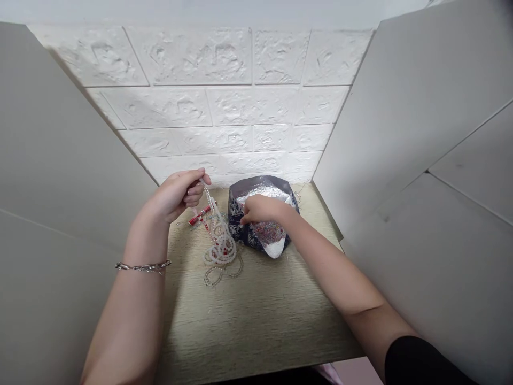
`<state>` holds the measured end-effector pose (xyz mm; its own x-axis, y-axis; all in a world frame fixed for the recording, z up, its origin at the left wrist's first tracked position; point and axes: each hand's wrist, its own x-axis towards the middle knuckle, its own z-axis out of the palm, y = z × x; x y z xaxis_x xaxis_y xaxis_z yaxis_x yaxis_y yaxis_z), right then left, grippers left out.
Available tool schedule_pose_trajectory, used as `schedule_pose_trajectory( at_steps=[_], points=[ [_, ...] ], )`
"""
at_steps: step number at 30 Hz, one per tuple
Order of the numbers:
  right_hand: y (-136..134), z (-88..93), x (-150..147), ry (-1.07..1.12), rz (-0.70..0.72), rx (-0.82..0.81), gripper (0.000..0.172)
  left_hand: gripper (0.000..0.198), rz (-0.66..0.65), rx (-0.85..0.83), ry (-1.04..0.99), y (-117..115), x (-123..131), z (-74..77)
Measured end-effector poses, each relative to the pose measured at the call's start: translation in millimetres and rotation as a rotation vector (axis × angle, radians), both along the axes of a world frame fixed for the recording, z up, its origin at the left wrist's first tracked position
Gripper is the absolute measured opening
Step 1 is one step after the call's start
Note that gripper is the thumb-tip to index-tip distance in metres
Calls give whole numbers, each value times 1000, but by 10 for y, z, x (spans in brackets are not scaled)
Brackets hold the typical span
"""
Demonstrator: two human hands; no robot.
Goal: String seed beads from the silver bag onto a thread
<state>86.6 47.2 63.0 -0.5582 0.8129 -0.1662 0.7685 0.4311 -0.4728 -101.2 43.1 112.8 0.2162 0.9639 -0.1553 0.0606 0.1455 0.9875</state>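
A: Left hand (188,191)?
B: Raised; thumb and forefinger pinched together on strands of small white beads (220,249), lifted, it seems, so the upper lengths hang straight above the heap.
A: Right hand (262,208)?
B: Fingers curled at the left side of an open, dark-blue patterned pouch with silver lining (256,185); whether gripping anything, cannot tell.
A: Placement?
B: Pouch: on the pale wood-grain tabletop (248,321), just right of the heap, mouth upward, presumably for access. Tiny multicoloured beads (269,234): at its mouth. Red stick-like object (202,214): behind the heap.
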Motion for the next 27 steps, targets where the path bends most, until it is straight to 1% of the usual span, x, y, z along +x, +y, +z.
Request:
schedule_pose_trajectory(
  at_steps=[3, 5, 7, 10, 12, 15, 20, 24, 27],
  points=[
    [-17, 80, 89, -1, 60, -63, 36, 23, 21, -4, 26, -12, -46, 34],
    [-27, 145, 150, -1, 88, -104, 34, 24, 23, -8, 30, -17, -74, 45],
    [-34, 215, 204, 59, 76, -144, 32, 24, 17, -28, 40, -18, -100, 46],
    [-40, 326, 275, 255, 2, -175, 25, 23, 4, -51, 64, -13, -126, 37],
    [-52, 403, 321, 379, -30, -168, 23, 23, -4, -53, 77, -6, -132, 28],
    [-100, 520, 391, 544, -31, -168, 23, 22, -9, -52, 96, 9, -127, 13],
    [-239, 696, 506, 853, -18, -223, 25, 21, -7, -61, 125, 31, -104, -11],
    [-316, 792, 575, 1029, -46, -206, 25, 20, -4, -63, 136, 30, -83, -24],
    [-356, 844, 616, 1093, -52, -209, 26, 19, -6, -66, 141, 27, -73, -33]
  ],
)
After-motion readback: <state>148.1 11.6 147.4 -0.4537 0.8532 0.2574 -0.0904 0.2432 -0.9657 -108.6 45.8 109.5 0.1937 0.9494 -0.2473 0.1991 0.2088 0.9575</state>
